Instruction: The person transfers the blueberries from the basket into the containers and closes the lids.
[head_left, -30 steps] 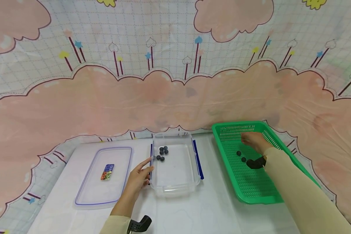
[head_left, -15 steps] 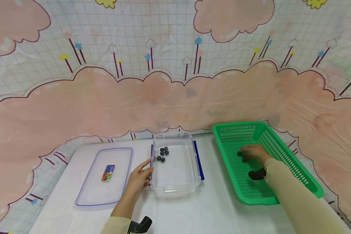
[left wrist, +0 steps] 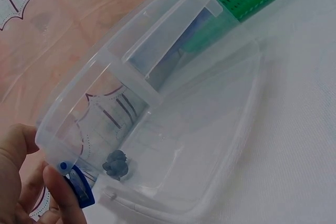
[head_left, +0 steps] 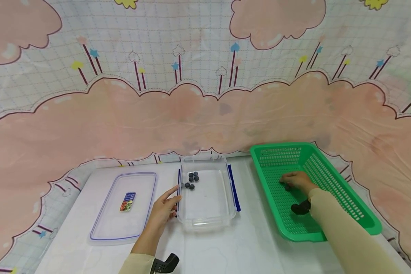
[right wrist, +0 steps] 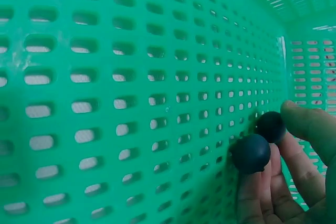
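Observation:
My right hand (head_left: 298, 180) is down inside the green basket (head_left: 265, 190). In the right wrist view its thumb and index finger pinch one blueberry (right wrist: 271, 126), while a second blueberry (right wrist: 251, 153) lies against the other fingers. On the left, my left hand (head_left: 162, 211) holds the left side of a clear plastic box (head_left: 209, 205), its fingers around a blue side latch (left wrist: 80, 186). Several blueberries (head_left: 191, 179) sit toward the box's left side.
A clear lid (head_left: 109, 224) with a blue seal and a printed label (head_left: 128, 201) lies left of the box. A white cloth covers the table (head_left: 246, 243). Behind it hangs a patterned curtain (head_left: 191, 121). Another blue latch (head_left: 234, 188) hangs on the box's right side.
My right hand has lowered into the basket, reached the two blueberries and closed its fingers on one. The left hand and the box have stayed in place.

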`<state>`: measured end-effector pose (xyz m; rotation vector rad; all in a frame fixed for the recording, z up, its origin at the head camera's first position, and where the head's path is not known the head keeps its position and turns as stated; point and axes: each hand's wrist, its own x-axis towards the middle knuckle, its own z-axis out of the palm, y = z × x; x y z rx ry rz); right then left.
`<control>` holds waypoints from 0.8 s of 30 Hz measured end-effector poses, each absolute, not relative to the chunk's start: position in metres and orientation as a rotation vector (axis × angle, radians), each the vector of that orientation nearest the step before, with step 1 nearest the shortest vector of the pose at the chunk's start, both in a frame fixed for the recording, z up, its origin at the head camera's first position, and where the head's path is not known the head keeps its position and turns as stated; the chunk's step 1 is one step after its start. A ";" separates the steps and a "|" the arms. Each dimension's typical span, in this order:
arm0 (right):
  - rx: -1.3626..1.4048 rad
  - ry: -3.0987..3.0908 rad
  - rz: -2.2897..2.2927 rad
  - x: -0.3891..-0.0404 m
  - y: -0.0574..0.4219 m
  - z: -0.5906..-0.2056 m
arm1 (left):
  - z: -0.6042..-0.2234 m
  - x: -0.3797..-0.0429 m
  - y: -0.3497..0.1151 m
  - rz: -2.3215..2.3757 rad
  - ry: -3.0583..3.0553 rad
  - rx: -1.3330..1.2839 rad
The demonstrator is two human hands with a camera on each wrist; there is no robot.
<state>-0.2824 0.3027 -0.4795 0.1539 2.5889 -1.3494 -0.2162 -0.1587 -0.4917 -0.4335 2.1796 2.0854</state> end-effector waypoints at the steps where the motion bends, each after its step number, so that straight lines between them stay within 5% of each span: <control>1: 0.152 2.606 -1.325 -0.282 0.303 -0.480 | -0.492 -0.216 -0.159 2.090 2.176 -0.431; 24: 0.098 2.622 -1.310 -0.283 0.307 -0.484 | -0.494 -0.216 -0.160 2.079 2.192 -0.415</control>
